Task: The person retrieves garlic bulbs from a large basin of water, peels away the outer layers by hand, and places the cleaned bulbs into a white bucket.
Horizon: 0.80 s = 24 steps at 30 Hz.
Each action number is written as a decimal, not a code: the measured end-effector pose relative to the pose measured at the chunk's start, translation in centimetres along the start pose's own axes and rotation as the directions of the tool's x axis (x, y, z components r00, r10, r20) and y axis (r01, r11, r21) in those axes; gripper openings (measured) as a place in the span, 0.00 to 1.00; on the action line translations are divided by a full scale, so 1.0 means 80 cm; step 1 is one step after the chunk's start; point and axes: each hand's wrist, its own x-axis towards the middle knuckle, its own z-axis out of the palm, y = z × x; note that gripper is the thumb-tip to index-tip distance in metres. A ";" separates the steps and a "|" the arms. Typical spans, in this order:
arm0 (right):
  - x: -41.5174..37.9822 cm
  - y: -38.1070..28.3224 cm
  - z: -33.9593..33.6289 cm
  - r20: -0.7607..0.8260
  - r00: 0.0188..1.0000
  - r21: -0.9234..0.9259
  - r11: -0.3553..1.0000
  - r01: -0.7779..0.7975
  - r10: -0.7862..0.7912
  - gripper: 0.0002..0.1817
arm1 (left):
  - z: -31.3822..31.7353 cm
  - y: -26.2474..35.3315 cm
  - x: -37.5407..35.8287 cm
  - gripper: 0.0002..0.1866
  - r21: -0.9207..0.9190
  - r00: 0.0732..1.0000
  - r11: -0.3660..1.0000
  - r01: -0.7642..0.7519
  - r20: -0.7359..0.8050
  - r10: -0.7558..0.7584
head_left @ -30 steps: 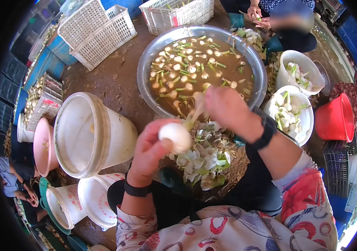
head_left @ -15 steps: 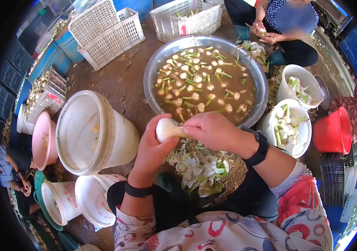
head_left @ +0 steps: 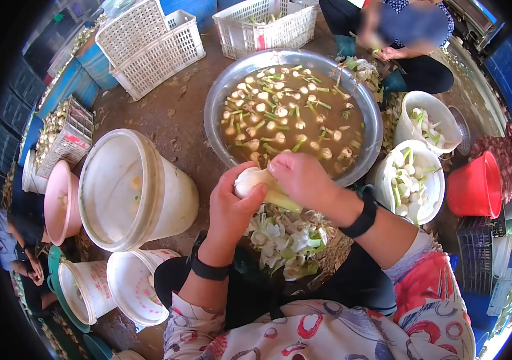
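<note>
Between the big metal basin (head_left: 212,120) and the heap of peelings (head_left: 280,243), the left hand (head_left: 230,201) cups a fresh garlic bulb (head_left: 246,181), thumb pressed on its side. And there's the change: the right hand (head_left: 307,179), wrapped round the stalk (head_left: 283,200) a moment ago, has moved up to pinch at the neck, fingers drawn narrow, leaving the pale green stalk exposed underneath. That looks like outer skin being worked loose, with the bulb itself held firm.
</note>
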 end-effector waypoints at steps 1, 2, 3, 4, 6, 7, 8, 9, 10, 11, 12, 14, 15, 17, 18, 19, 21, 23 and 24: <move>0.007 0.013 -0.002 0.038 0.999 0.100 0.995 -0.004 0.001 0.11 | 0.000 0.000 -0.001 0.22 -0.208 0.992 0.974 0.094 0.098 -0.075; 0.014 0.022 -0.009 0.072 0.997 0.201 0.979 -0.010 -0.004 0.11 | -0.001 0.002 0.000 0.22 -0.393 0.970 0.898 0.200 0.210 -0.124; 0.017 0.008 -0.031 0.246 0.908 0.462 0.782 -0.419 0.340 0.13 | -0.006 0.005 -0.001 0.22 -0.389 0.970 0.900 0.195 0.214 -0.118; 0.020 0.009 -0.036 0.242 0.909 0.467 0.781 -0.415 0.339 0.13 | -0.014 0.009 -0.004 0.21 -0.577 0.940 0.769 0.275 0.330 -0.089; 0.028 0.009 -0.041 0.048 0.925 0.408 0.838 -0.363 0.377 0.15 | -0.016 0.012 -0.004 0.20 -0.721 0.907 0.598 0.351 0.421 -0.025; 0.025 0.007 -0.028 0.021 0.966 0.359 0.900 -0.246 0.256 0.17 | -0.012 0.006 -0.003 0.19 -0.700 0.935 0.632 0.332 0.333 -0.122; 0.021 -0.002 -0.026 0.018 0.968 0.369 0.898 -0.240 0.252 0.17 | -0.008 0.001 -0.002 0.18 -0.674 0.947 0.666 0.321 0.239 -0.214; 0.016 -0.015 -0.029 0.213 0.951 0.355 0.889 -0.290 0.225 0.19 | -0.005 -0.001 -0.002 0.17 -0.682 0.957 0.672 0.289 0.210 -0.198; 0.011 -0.023 -0.032 0.400 0.896 0.329 0.883 -0.335 0.191 0.21 | -0.005 0.000 -0.003 0.17 -0.676 0.958 0.679 0.286 0.211 -0.194; 0.011 -0.005 -0.020 0.473 0.860 0.330 0.867 -0.375 0.191 0.24 | -0.004 0.003 -0.005 0.17 -0.681 0.953 0.667 0.302 0.224 -0.203; 0.006 -0.006 -0.018 0.472 0.862 0.330 0.870 -0.366 0.184 0.24 | -0.004 0.006 -0.007 0.16 -0.690 0.950 0.653 0.312 0.233 -0.208; -0.004 -0.015 -0.016 0.483 0.875 0.311 0.930 -0.198 0.025 0.24 | -0.005 0.012 -0.010 0.17 -0.690 0.936 0.633 0.350 0.280 -0.212; -0.004 -0.024 -0.021 0.454 0.890 0.266 0.946 -0.185 0.046 0.22 | -0.004 0.015 -0.011 0.18 -0.685 0.914 0.607 0.402 0.341 -0.219; -0.015 -0.035 -0.025 0.327 0.944 0.292 0.955 -0.050 -0.051 0.20 | -0.018 0.026 -0.017 0.20 -0.679 0.898 0.610 0.408 0.419 -0.134; -0.018 -0.039 -0.031 0.207 0.966 0.317 0.945 0.081 -0.153 0.18 | -0.022 0.035 -0.018 0.22 -0.662 0.870 0.620 0.421 0.488 -0.069; -0.025 -0.053 -0.043 0.312 0.949 0.556 0.819 -0.139 -0.050 0.17 | -0.020 0.046 -0.023 0.25 -0.690 0.882 0.606 0.396 0.469 -0.042; -0.033 -0.075 -0.065 0.384 0.919 0.868 0.376 -0.326 -0.089 0.15 | -0.021 0.076 -0.031 0.27 -0.767 0.868 0.529 0.364 0.485 0.106; -0.027 -0.076 -0.079 0.292 0.956 0.946 0.152 -0.285 -0.024 0.14 | -0.027 0.075 -0.027 0.27 -0.750 0.845 0.530 0.396 0.523 0.108; -0.020 -0.061 -0.076 0.275 0.961 0.956 0.119 -0.270 -0.029 0.14 | -0.033 0.073 -0.027 0.27 -0.728 0.828 0.533 0.431 0.554 0.086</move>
